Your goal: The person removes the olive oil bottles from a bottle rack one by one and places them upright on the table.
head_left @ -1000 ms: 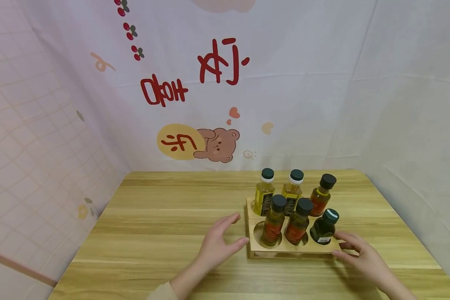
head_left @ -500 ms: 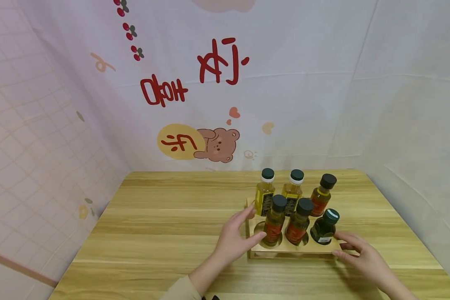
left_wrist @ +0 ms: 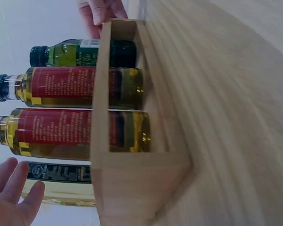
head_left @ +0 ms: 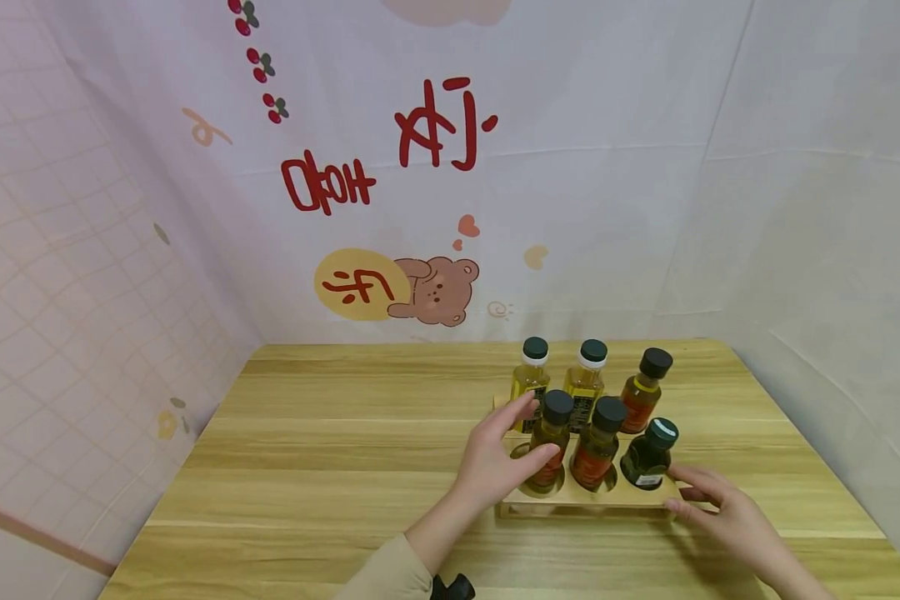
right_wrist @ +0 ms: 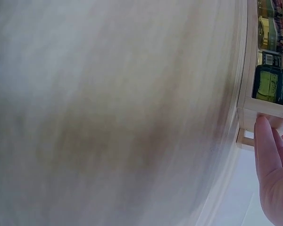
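Nearest, a tan sleeve and a black part beside it sit clear of the rack; no hazard noted there. The right hand is at the rack's right end, palm inward, thumb at the front corner and fingers against the end, touching rather than wrapped round it. Principal concern: this steadying contact is at one end only, so a sideways push from the left could slide or twist the rack. The left hand comes in over the rack's left end, wrist low, fingers raised and spread, thumb well apart from them. The thumb crosses in front of the near left bottle; the fingertips lie just beside its far side. No hold is apparent; whether skin meets glass cannot be told. That bottle stands upright in a hole visibly wider than itself, so an off-centre nudge could tip it against the middle bottle, on its right. The green bottle completes the front row, close to the right hand, whose fingers could jostle it. Behind, the rear left bottle stands near the left fingertips and could be knocked by an overreach. The two others in the back row appear out of reach of either hand.
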Demonstrator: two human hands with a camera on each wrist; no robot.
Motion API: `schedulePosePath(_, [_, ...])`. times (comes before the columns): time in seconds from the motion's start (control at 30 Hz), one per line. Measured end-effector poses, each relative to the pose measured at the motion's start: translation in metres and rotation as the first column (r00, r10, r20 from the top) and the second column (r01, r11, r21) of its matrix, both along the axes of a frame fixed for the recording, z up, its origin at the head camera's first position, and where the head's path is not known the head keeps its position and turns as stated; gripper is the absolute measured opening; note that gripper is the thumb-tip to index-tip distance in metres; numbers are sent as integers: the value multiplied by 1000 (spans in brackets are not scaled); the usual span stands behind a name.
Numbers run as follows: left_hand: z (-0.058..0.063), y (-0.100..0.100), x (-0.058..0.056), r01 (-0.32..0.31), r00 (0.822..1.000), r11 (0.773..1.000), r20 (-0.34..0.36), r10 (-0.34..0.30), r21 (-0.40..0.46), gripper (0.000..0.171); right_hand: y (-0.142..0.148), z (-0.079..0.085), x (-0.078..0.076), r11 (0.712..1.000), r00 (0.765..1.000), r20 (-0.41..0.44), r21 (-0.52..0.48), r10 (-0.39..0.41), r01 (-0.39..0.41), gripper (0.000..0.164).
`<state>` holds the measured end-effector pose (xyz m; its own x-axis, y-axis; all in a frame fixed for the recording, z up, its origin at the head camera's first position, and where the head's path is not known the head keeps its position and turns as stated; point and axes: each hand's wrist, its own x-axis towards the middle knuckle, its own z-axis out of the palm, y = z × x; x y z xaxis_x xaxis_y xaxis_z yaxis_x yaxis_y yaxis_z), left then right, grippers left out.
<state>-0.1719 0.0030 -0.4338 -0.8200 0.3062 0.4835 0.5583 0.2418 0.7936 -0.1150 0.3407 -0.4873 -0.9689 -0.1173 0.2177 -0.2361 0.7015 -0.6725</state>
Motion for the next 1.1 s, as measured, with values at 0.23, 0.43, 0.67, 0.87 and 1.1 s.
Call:
schedulePosePath(0.23, [9,11,-5,29,999,998,-16,-28,61,62,-1,1,0,1000,1000,-9,1,-16,16,40])
schedulePosePath(0.43, [13,17,-8,55,998,989,-2,-55,134,56,-1,2,0,1000,1000,16,16,-27,27,41])
schedulePosePath(0.67, [17,18,-8,35,999,984,21,-39,173,48,-2,3,0,999,1000,11,32,-26,26,40])
schedulePosePath(0.87, [19,15,-5,32,997,974,67,-48,226,46,-3,3,0,999,1000,7,30,-27,26,40])
schedulePosePath(1.1, [43,4,0,48,996,962,63,-68,269,43,-4,3,1,999,999,1,37,-39,39,40])
